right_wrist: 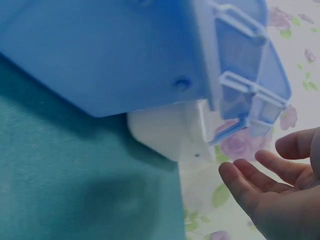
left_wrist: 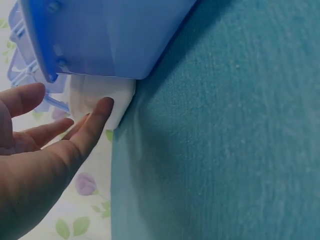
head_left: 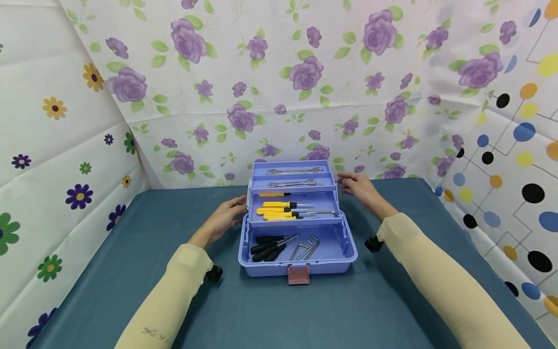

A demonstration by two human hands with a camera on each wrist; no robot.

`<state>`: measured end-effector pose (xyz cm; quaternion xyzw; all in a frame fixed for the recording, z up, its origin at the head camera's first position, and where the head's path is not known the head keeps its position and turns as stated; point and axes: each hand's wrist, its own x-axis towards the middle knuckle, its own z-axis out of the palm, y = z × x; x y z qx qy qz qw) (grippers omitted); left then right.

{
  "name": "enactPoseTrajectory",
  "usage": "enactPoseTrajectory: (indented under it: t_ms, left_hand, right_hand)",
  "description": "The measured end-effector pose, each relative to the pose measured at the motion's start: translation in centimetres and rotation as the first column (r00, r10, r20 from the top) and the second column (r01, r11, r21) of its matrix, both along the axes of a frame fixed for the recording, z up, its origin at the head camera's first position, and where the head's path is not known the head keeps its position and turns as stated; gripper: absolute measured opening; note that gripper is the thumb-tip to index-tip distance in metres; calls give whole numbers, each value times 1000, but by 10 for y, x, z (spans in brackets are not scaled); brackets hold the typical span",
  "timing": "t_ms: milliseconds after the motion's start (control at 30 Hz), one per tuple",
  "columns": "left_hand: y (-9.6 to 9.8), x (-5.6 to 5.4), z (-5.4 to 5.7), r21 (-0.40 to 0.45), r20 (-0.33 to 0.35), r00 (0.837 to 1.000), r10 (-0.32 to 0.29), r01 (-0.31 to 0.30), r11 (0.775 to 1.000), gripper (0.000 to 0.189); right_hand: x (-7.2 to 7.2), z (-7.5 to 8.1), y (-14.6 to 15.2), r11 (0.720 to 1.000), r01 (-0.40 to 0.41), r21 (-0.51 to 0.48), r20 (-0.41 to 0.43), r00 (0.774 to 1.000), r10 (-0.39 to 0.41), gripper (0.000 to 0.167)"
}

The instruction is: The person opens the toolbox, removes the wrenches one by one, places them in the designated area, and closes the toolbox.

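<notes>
A blue-purple toolbox [head_left: 266, 270] stands with its stepped trays raised. Wrenches [head_left: 293, 183] lie in the two upper trays, and yellow-handled screwdrivers [head_left: 279, 205] in the tray below. The bottom compartment holds black-handled screwdrivers [head_left: 263, 249] and hex keys [head_left: 311, 251]. At the box's left rear is my left hand [head_left: 222, 220], its fingers extended and a fingertip right at the white lid [left_wrist: 92, 92] folded back behind the box. My right hand [head_left: 362, 191] hovers beside the right rear, loosely bent fingers holding nothing, close to the same lid [right_wrist: 160, 130].
A pink latch [head_left: 298, 274] hangs on the box's front. The box stands on a teal-covered table [head_left: 279, 315], near its back edge. Behind rises a flowered curtain [head_left: 240, 116]; patterned sheets close off the left and right sides.
</notes>
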<state>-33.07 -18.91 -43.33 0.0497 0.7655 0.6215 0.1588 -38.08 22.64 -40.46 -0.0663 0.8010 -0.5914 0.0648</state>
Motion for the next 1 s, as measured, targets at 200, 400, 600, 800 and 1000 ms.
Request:
enactPoseTrajectory:
  t_ms: [200,400,600,800,1000]
  left_hand:
    - [-8,10,5,-19,21,1000,0,1,1000,62]
    - [-16,19,8,-39,24,999,-42,43,998,58]
    - [-19,25,8,-76,43,996,-77,80,994,55]
    - [-17,29,11,-84,72,993,-93,99,992,57]
    - [-22,41,15,-111,117,982,-146,159,981,62]
  right_hand:
    - [2,13,-4,999,-16,47,-61,998,19,46]
    - [3,19,-8,998,-12,61,-82,996,17,45]
    - [5,24,-11,997,6,75,-115,993,2,44]
    - [2,29,-6,995,-6,100,-153,988,21,43]
    - [0,36,-7,976,0,216,-217,975,48,44]
